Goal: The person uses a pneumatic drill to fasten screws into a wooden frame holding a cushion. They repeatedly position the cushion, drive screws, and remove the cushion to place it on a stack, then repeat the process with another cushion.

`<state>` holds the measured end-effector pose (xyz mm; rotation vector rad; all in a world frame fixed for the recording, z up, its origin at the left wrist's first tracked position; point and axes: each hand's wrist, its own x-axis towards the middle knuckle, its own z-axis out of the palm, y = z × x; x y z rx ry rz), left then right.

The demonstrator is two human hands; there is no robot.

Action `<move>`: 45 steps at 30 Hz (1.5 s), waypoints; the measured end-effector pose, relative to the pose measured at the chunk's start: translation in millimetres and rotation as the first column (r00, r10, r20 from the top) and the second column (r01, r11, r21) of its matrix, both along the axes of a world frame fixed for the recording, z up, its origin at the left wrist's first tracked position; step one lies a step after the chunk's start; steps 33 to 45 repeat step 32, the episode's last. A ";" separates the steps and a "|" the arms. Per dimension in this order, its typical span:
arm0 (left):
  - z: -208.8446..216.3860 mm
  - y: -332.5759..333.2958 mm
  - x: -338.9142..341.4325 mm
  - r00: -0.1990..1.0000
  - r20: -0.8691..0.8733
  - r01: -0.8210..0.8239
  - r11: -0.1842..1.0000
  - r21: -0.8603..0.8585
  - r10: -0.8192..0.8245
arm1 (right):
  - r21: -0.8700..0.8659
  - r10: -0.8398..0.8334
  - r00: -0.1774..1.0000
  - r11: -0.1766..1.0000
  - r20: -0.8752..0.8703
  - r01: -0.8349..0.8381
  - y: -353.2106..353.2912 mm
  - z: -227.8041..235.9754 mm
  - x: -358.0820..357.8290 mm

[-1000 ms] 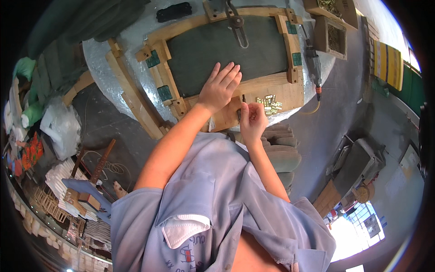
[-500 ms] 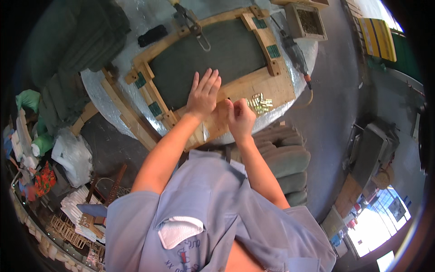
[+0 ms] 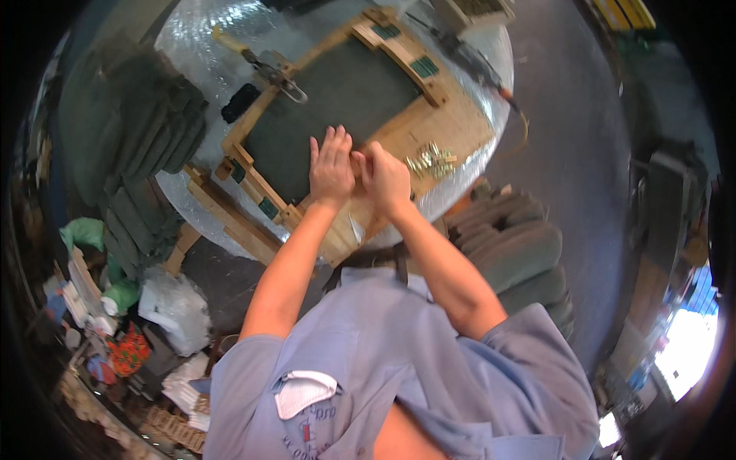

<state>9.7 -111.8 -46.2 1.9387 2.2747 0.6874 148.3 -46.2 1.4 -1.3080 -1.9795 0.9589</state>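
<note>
A dark green padded panel point(image 3: 356, 80) lies inside a wooden frame jig point(image 3: 456, 119) on the table. My left hand point(image 3: 332, 170) rests flat on the panel near its front edge, fingers stretched out. Close beside it, my right hand point(image 3: 385, 181) is closed in a pinch at that same edge; whatever its fingertips hold is hidden. To the right of this hand, small brass-coloured metal pieces point(image 3: 432, 160) lie in a loose heap on the jig's bare wood. A toggle clamp point(image 3: 280, 80) reaches over the panel's far left edge.
A corded power tool point(image 3: 475, 67) lies along the table's right side, near a box point(image 3: 475, 11). Stacks of dark green cushions stand at the left point(image 3: 142, 115) and at the near right point(image 3: 514, 245). A black object point(image 3: 241, 103) sits left of the jig.
My right hand has moved left, from beside the metal pieces to the panel's edge next to my left hand. The whole view has turned and shifted.
</note>
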 end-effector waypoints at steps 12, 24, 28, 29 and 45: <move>44.7 3.0 -36.3 0.947 0.320 0.023 1.000 0.006 -0.023 | 0.143 -0.051 0.968 0.986 -0.246 0.088 163.7 33.8 -5.2; 30.5 -28.7 -142.4 0.865 -0.029 -0.498 0.847 -0.186 0.501 | 0.355 0.450 0.694 0.627 0.562 -0.694 269.4 -7.1 -87.9; 28.5 -20.4 -136.6 0.858 -0.201 -0.507 0.841 -0.188 0.472 | 0.311 0.439 0.640 0.613 0.630 -0.726 271.6 -5.6 -96.2; 28.1 -19.3 -138.4 0.863 -0.187 -0.502 0.840 -0.207 0.470 | 0.311 0.438 0.637 0.610 0.635 -0.729 273.3 -2.6 -99.0; 26.1 -18.5 -147.1 0.875 -0.137 -0.484 0.848 -0.216 0.464 | 0.278 0.460 0.626 0.619 0.629 -0.735 284.4 -9.1 -104.1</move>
